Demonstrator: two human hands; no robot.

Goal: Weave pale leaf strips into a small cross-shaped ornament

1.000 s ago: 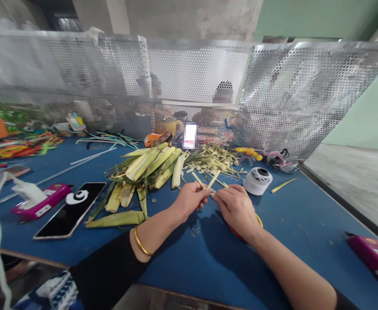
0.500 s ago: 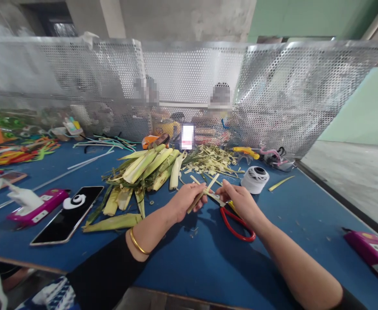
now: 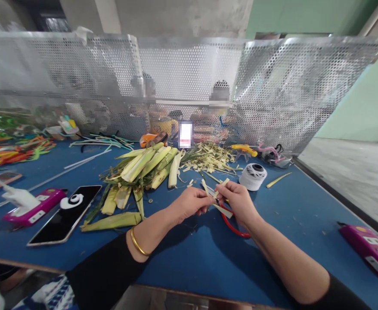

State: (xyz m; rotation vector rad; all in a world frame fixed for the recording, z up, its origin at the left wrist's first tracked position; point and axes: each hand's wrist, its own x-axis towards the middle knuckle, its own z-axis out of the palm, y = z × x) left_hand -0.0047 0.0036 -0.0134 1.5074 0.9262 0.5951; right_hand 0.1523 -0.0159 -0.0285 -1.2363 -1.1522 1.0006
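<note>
My left hand [image 3: 193,201] pinches pale leaf strips [image 3: 205,187] over the middle of the blue table. Close beside it, my right hand [image 3: 236,197] grips the strips too, with one pale end rising above its fingertips and another below. Red-handled scissors [image 3: 237,232] lie under my right hand, which hides part of them. A spool of white thread [image 3: 252,177] stands just beyond that hand. To the left is a heap of green-yellow husk leaves [image 3: 150,168], and behind my hands a pile of cut leaf scraps [image 3: 210,157].
A phone [image 3: 66,215] and a magenta power strip [image 3: 35,209] lie at left; another magenta power strip [image 3: 370,249] sits at right. A yellow hot-glue gun [image 3: 244,150] rests near the perforated metal screen [image 3: 189,69]. People show dimly behind the screen.
My right hand has closed in on my left and now pinches the strips. The strips have turned between my fingers. The view has shifted slightly.
</note>
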